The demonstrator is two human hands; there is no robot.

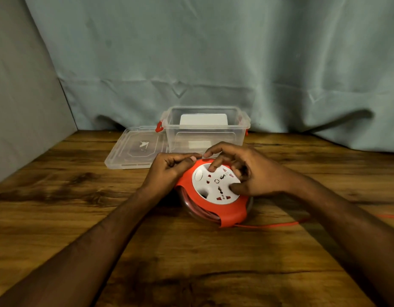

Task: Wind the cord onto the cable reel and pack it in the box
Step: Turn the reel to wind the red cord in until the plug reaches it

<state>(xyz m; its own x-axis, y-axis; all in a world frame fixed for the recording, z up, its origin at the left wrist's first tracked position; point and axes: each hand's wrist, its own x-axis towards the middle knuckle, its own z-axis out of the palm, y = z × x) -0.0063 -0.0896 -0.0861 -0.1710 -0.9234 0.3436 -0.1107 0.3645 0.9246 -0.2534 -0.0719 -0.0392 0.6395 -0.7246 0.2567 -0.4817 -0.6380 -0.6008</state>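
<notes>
Head view: cable reel (213, 193) flat on the wooden tabletop (80, 196), right between both hands. Left hand (169, 169) curled around the red rim at its left edge. Right hand (247, 173) spread over the white socket face, one fingertip (212, 168) dipped into a recess. Red cord (269, 226) trailing off under the right forearm. Clear box (204, 127) just beyond the hands, open, lid (136, 149) lying flat beside it.
</notes>
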